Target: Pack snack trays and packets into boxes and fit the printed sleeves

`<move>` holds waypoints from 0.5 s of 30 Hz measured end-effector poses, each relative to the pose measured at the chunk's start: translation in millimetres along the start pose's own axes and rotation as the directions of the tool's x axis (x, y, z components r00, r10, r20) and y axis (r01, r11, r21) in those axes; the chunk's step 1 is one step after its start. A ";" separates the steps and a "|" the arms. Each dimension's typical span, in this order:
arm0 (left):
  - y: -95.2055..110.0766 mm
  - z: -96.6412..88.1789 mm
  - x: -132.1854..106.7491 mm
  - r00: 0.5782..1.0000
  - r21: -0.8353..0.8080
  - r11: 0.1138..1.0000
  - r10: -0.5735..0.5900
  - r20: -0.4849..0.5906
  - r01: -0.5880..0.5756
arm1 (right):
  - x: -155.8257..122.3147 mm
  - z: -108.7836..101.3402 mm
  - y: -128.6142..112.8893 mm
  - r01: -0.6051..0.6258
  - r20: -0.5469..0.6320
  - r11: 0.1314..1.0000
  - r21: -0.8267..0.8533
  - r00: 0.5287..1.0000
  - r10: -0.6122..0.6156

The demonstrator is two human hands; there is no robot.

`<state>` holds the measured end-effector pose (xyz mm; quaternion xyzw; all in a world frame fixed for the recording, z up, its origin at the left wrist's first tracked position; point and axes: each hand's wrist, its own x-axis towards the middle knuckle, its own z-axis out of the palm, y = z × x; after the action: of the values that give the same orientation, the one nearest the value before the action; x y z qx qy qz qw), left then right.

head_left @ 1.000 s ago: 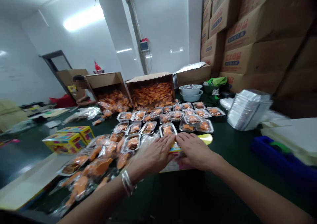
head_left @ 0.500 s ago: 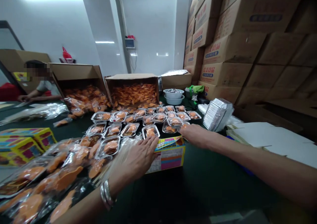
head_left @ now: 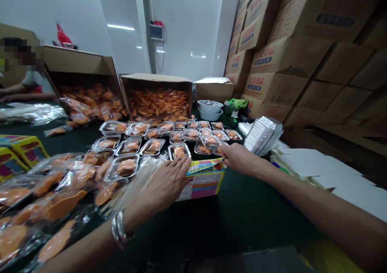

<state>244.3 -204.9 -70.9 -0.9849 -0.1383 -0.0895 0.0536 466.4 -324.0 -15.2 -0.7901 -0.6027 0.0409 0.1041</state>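
A small colourful printed carton (head_left: 205, 184) stands on the dark green table in front of me. My left hand (head_left: 169, 180) lies over its left end, fingers stretched out and resting along the top. With closed fingers, my right hand (head_left: 238, 158) pinches the right end of the carton's lid flap (head_left: 204, 165), which tilts up slightly there. Beyond the carton, several foil trays (head_left: 179, 151) hold orange pieces in clear wrap. Thin wooden sticks (head_left: 133, 186) in clear plastic lie beside my left forearm, near loose bagged orange pieces (head_left: 65, 204).
Two open cardboard boxes (head_left: 157, 77) of orange pieces stand at the back. Stacked foil trays (head_left: 262, 136) and white card sheets (head_left: 305, 162) lie to the right, before piled cartons (head_left: 281, 55). Another person (head_left: 33, 79) sits far left, near more colourful cartons (head_left: 22, 152).
The right end of the lid flap has lifted a little with my right hand. My left hand stays on the carton. The whole view has shifted slightly.
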 end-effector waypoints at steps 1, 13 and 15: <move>0.4 -0.9 -0.5 1.000 -0.006 1.000 -0.005 -0.004 0.005 | -5.3 2.3 1.3 -0.001 -0.019 1.000 0.004 1.000 0.002; -2.7 -4.6 -0.5 0.999 -0.035 0.999 0.035 -0.003 -0.035 | -61.7 98.7 24.9 0.221 -0.472 0.804 0.551 0.877 0.083; -5.0 -1.7 -0.4 0.999 -0.017 0.999 0.032 0.013 -0.032 | -57.4 111.0 22.3 0.294 -0.511 0.774 0.560 0.859 0.044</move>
<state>242.2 -200.4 -68.9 -0.9879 -0.1223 -0.0832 0.0460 450.9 -372.0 -131.7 -0.6507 -0.5606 0.0253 0.5115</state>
